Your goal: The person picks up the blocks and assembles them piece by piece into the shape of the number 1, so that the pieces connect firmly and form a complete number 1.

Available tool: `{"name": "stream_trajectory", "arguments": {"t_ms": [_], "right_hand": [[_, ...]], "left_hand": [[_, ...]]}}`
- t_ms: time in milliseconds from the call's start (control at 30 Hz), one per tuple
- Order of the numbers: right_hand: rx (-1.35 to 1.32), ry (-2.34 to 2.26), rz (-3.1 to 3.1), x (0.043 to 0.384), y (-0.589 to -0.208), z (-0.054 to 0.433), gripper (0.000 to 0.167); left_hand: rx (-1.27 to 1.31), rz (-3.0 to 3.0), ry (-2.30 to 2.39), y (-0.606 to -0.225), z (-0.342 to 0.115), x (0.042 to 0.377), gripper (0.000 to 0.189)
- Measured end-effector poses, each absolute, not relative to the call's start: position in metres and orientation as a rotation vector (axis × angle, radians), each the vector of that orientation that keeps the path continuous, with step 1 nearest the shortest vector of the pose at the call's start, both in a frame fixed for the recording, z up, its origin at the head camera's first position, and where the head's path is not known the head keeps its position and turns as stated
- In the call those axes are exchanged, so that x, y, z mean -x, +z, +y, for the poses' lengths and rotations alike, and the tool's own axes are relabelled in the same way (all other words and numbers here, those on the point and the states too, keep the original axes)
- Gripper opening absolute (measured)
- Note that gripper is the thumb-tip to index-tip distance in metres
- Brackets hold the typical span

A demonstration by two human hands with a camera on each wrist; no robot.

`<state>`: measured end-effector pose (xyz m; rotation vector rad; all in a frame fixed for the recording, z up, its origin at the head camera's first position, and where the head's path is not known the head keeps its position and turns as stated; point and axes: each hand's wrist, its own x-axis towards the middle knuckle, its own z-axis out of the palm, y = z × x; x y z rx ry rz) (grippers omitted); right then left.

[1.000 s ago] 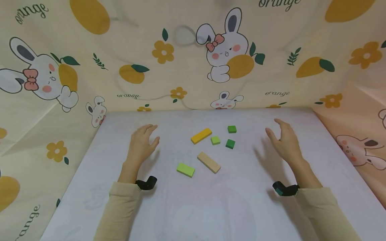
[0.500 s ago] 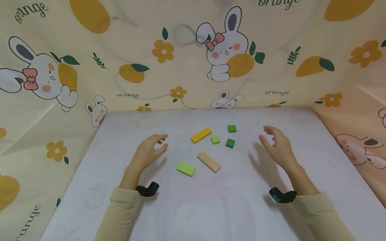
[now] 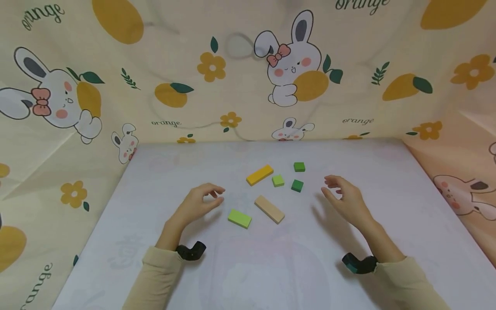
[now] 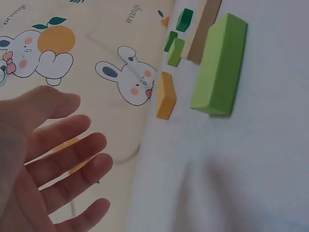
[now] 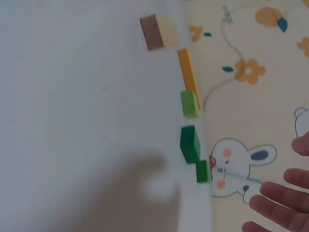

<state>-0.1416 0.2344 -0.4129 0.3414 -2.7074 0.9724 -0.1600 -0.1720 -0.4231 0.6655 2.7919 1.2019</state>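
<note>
Six small blocks point(image 3: 269, 209) lie between a left hand point(image 3: 198, 204) and a right hand point(image 3: 348, 201)

The blocks lie flat and apart from one another near the middle of a white table point(image 3: 271, 271). Closest to the wearer is a lime-green oblong point(image 3: 239, 218), set at a slant. Just to its right, a longer tan oblong point(image 3: 273, 212) slants the same way. Farther back, a yellow-orange oblong point(image 3: 259, 175) slants the opposite way, with a light-green piece point(image 3: 277, 180) just beside it. To the right of that are a dark-green piece point(image 3: 297, 185) and, behind it, a mid-green piece point(image 3: 299, 166).

Both hands hover above the surface, casting shadows, and hold nothing. On each, the fingers curve loosely and the thumb stands apart from them. The left is nearest the lime-green oblong; the right, the dark-green piece.

Each wrist wears a black device point(image 3: 191, 251) beside a beige sleeve point(image 3: 156, 275). Behind the table hangs a cream cloth point(image 3: 240, 90) printed with rabbits, oranges, flowers and the word "orange".
</note>
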Motion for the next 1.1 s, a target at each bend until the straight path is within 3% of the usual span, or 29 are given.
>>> {"name": "stream_trajectory", "arguments": {"t_ms": [633,1100], "right_hand": [[-0.39,1.18,-2.811,0.129,-0.434,0.196,0.029],[-0.336,1.466,-2.884,0.119,-0.448,0.17,0.037]], "left_hand": [[-0.78,2.606,1.224,-0.444,-0.165,0.155,0.03],[-0.827,2.605,1.127,-0.456,-0.161,0.155,0.031]]}}
